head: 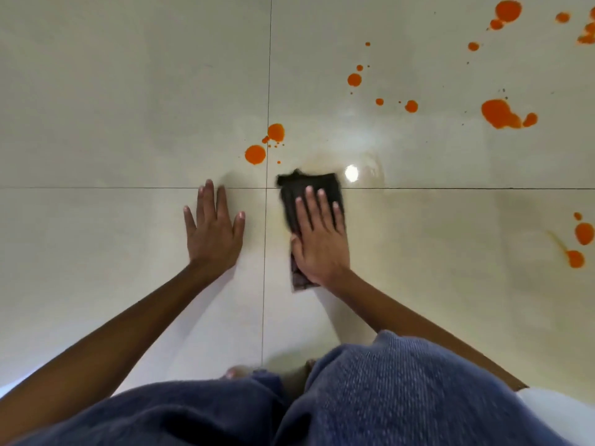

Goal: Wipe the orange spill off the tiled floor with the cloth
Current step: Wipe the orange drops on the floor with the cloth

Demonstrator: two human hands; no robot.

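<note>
Tiled floor: cloth pressed flat under R grip, fingers straight; L grip spread, empty, braced alongside. Orange spill just ahead-left of R grip; firm, overlapping strokes advised.

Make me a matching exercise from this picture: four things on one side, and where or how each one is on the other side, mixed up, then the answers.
Things
1. left hand
2. right hand
3. cloth
4. spill

Place or state
a. orange drops ahead of the hands
b. pressed flat on the cloth
c. flat on the bare floor
d. dark, under a hand

Pairs: 1-c, 2-b, 3-d, 4-a
</note>
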